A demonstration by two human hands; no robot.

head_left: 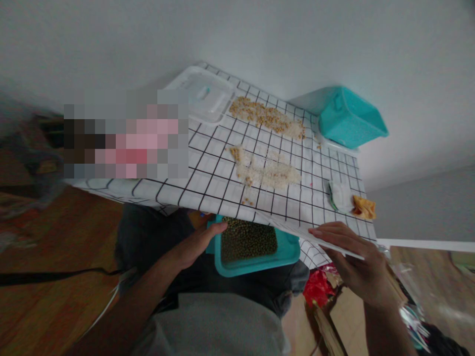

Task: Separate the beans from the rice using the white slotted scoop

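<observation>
My left hand (196, 242) grips the left end of a teal plastic tray (256, 266), its thumb over the rim. Small greenish-brown beans (248, 242) lie in the tray, mostly in its left and middle part. The tray sits over my lap, just under the front edge of the table; that edge hides its far side. At the table's front right, my right hand (352, 257) has its fingers closed over a thin white strip (334, 244) along the edge. Whether the strip is loose or part of the table cannot be made out.
Yellow beans mixed with pale grains (267, 116) spread across the checked tablecloth (208, 168); a second patch of pale grains (270, 170) lies nearer. A clear plastic lid (204, 94), a teal bin (351, 118), a white packet (340, 196) and an orange-brown wrapper (363, 206) stand around them.
</observation>
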